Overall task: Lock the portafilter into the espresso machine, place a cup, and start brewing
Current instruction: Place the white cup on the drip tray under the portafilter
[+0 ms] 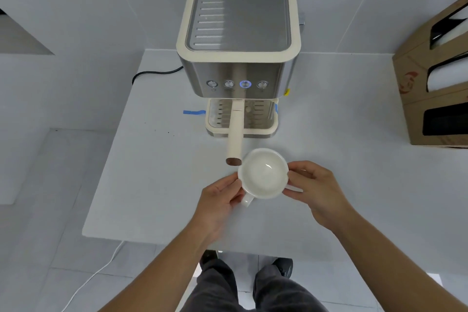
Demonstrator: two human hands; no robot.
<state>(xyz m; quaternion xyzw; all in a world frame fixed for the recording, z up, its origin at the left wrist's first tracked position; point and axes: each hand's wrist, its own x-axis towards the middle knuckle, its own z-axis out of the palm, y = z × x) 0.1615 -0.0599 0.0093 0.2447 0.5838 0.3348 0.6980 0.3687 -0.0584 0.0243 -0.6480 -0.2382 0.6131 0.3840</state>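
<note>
A cream and steel espresso machine [238, 33] stands at the back of the white table [152, 172]. The portafilter sits under its front, and its cream handle [235, 134] with a brown tip points toward me. One button [245, 84] on the front panel glows blue. An empty white cup [263, 172] is held in front of the handle's tip, between both hands. My left hand [217, 200] grips its left side near the cup's handle. My right hand [316, 190] pinches its right rim. The drip tray [260, 124] holds no cup.
A cardboard box [435, 83] with cut-out windows stands at the right of the table. A black power cord [154, 72] runs left behind the machine. Blue tape [193, 112] marks the table beside the drip tray. A white cable [101, 268] lies on the floor.
</note>
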